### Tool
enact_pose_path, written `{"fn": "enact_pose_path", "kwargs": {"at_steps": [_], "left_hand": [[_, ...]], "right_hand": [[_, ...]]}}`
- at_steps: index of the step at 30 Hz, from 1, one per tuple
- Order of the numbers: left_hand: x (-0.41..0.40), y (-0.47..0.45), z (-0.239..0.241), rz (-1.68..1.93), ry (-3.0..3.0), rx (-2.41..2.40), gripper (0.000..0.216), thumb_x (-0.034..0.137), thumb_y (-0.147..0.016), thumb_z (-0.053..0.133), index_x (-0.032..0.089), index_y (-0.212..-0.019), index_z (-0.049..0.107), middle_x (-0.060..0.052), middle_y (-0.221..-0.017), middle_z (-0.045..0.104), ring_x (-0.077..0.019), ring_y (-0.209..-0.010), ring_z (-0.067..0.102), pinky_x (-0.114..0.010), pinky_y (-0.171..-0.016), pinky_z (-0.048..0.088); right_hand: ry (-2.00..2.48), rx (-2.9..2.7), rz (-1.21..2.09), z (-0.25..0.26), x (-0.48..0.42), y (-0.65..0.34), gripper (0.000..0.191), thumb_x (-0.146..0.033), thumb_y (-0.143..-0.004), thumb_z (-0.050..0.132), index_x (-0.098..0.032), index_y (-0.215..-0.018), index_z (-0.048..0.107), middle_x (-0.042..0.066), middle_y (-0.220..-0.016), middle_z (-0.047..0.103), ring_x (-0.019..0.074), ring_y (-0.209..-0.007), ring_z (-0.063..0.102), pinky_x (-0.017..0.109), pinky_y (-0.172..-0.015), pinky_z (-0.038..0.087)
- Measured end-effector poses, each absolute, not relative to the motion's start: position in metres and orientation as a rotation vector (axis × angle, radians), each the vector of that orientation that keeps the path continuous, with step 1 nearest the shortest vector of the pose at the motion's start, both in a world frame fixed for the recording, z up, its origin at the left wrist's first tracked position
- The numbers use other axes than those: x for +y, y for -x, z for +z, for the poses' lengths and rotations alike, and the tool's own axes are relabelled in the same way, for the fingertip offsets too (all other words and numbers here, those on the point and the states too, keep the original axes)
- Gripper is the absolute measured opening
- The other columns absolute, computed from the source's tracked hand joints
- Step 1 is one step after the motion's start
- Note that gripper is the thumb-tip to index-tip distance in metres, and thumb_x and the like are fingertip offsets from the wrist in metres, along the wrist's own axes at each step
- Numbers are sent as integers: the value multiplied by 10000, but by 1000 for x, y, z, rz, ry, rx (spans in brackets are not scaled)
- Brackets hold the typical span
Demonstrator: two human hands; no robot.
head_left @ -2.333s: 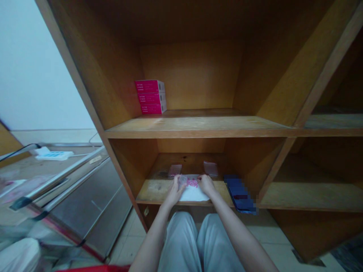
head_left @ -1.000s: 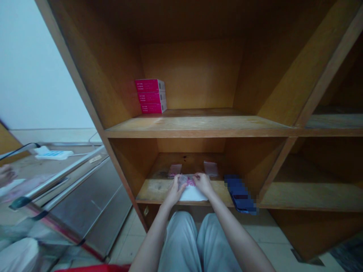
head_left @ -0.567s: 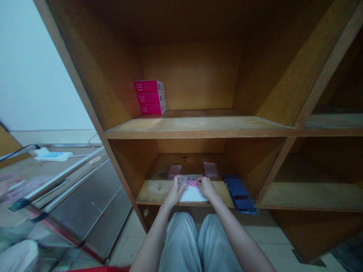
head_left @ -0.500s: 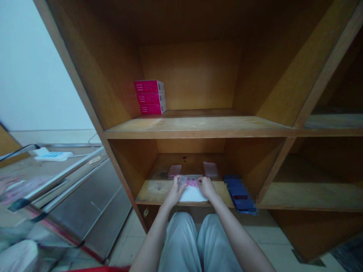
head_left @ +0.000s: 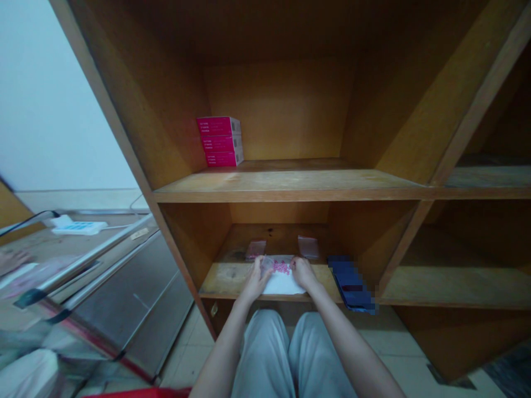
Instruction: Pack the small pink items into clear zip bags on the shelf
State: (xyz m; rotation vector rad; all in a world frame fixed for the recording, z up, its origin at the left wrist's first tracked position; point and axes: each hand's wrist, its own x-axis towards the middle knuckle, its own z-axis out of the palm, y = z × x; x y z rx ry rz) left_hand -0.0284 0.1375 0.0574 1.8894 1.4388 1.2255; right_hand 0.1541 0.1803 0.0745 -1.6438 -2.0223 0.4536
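My left hand is closed on what looks like a small clear plastic bag, at the left side of a white sheet. Small pink pieces, bead-like in size, lie spread over the back part of this sheet. Just right of them rests my right hand, its fingers curled together. Whatever those fingertips hold, if anything, is too small to make out. Behind my hands lie two small clear bags, one bag at the left and another bag at the right.
A dark blue item, partly pixelated, overhangs the lower shelf at the right. Three pink boxes are stacked on the upper shelf. Another person's hand is over a side table at the left, near a white power strip.
My right hand has shifted slightly right, away from the pink pieces, with its fingers more curled. My left hand stays almost still. The other person's hand at far left has moved.
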Motion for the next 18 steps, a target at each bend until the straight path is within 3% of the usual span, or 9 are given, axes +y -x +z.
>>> {"fn": "enact_pose_path", "kwargs": {"at_steps": [8, 12, 18], "left_hand": [[140, 28, 56, 1240, -1874, 1409, 408, 388, -786, 467, 188, -1126, 364, -106, -1097, 496, -207, -1015, 481, -370, -886, 357], [142, 28, 55, 1234, -1879, 1405, 409, 390, -781, 473, 182, -1117, 365, -104, -1073, 501, -206, -1003, 487, -372, -885, 359], [141, 28, 57, 1220, -1883, 1411, 394, 385, -790, 458, 187, -1117, 362, -103, -1103, 491, -206, -1025, 479, -368, -891, 358]], "right_hand": [[1226, -1738, 662, 87, 178, -129, 124, -188, -744, 491, -134, -735, 603, 73, -731, 645, 157, -682, 578, 234, -637, 419], [1078, -1769, 755, 87, 178, -111, 99, -111, -682, 511, -145, -677, 603, 50, -718, 639, 150, -701, 570, 247, -686, 421], [1068, -1769, 966, 90, 176, -105, 112, -120, -678, 511, -131, -628, 611, 28, -630, 619, 132, -604, 550, 222, -593, 401]]}}
